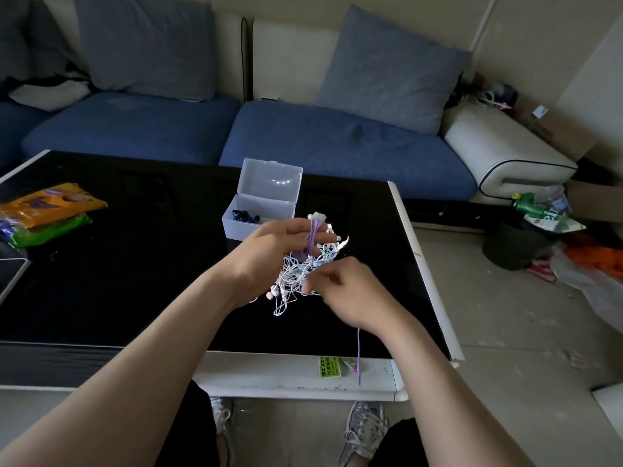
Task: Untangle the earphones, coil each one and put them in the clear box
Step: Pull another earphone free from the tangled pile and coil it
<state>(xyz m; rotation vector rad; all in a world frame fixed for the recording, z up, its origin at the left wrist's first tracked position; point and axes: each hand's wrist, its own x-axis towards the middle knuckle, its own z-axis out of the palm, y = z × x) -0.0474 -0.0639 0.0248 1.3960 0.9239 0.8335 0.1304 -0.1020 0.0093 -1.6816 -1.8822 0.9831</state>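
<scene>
Head view: just in front of the open box point(237, 226) on the counter point(135, 264), the left hand point(269, 251) grips the earphone tangle point(294, 276); the right hand point(344, 291) pinches one strand of it.

Earphones point(296, 274): tangled clump of white, pale-blue and purple cords, held above the counter point(135, 264), one purple strand point(358, 352) hanging down; clear box point(236, 227) just behind, lid upright, dark-blue earphone point(244, 215) inside.
</scene>
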